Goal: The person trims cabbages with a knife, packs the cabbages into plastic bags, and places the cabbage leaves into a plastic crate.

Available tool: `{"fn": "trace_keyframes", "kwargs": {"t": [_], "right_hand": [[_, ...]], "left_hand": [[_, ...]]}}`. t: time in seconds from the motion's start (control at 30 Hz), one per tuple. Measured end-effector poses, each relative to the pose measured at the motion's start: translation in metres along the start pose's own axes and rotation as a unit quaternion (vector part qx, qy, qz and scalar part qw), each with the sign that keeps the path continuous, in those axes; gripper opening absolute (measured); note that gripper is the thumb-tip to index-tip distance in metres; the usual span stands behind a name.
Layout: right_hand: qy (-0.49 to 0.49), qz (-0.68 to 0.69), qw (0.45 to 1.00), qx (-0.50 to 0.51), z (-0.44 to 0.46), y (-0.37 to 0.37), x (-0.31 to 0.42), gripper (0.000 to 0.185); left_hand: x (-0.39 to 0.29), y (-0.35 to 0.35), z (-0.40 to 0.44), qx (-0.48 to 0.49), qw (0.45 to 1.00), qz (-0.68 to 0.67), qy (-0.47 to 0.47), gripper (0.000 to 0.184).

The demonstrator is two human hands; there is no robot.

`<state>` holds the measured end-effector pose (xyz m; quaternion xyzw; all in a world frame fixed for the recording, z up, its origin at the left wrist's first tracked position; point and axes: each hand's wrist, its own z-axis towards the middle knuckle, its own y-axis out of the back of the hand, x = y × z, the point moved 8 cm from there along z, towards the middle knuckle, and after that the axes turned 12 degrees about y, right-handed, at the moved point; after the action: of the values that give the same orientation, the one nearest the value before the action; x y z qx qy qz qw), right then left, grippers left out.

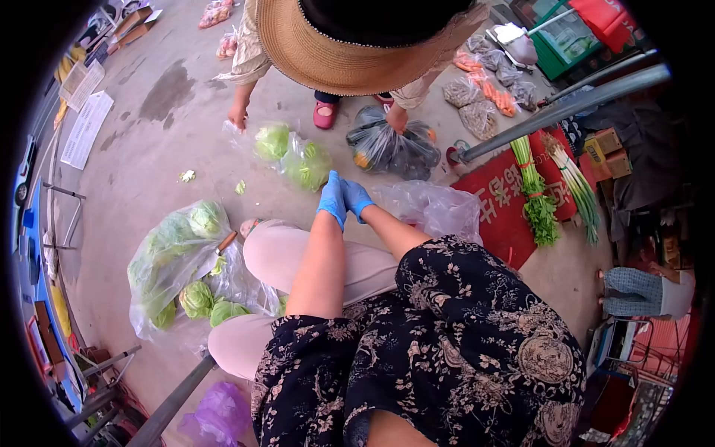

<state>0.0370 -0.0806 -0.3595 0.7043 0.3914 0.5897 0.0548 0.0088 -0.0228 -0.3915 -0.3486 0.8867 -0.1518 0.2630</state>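
Both my hands wear blue gloves and meet at the middle, palms together with fingers pointing forward. My left hand and my right hand have their fingers pressed together; whether anything is between them is hidden. Just beyond the fingertips lies a bagged cabbage, beside another cabbage. A crumpled clear plastic bag rests to the right of my hands. At the left, a large clear bag of cabbages lies open, with a brown handle on it.
A person in a straw hat bends over opposite, one hand on a dark bag of vegetables. Green bunches lie on a red mat. Metal poles stand right and lower left; a purple bag sits lower left.
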Motion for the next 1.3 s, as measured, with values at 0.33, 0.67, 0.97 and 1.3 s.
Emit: {"fn": "trace_keyframes", "kwargs": {"t": [0.33, 0.67, 0.97, 1.3], "right_hand": [[0.079, 0.131, 0.988, 0.023, 0.036, -0.009, -0.012, 0.038], [-0.031, 0.095, 0.993, -0.067, -0.002, 0.093, -0.125, 0.052], [-0.428, -0.228, 0.864, -0.137, -0.145, 0.233, -0.310, 0.096], [-0.058, 0.017, 0.996, 0.058, -0.050, 0.090, -0.197, 0.035]], "left_hand": [[-0.035, 0.018, -0.026, 0.007, 0.999, 0.007, -0.046, 0.052], [0.025, -0.072, -0.027, 0.055, 0.982, 0.179, 0.024, 0.068], [0.050, -0.076, -0.007, 0.060, 0.986, 0.122, 0.093, 0.058], [0.054, -0.037, -0.017, -0.211, 0.941, 0.215, 0.152, 0.054]]}}
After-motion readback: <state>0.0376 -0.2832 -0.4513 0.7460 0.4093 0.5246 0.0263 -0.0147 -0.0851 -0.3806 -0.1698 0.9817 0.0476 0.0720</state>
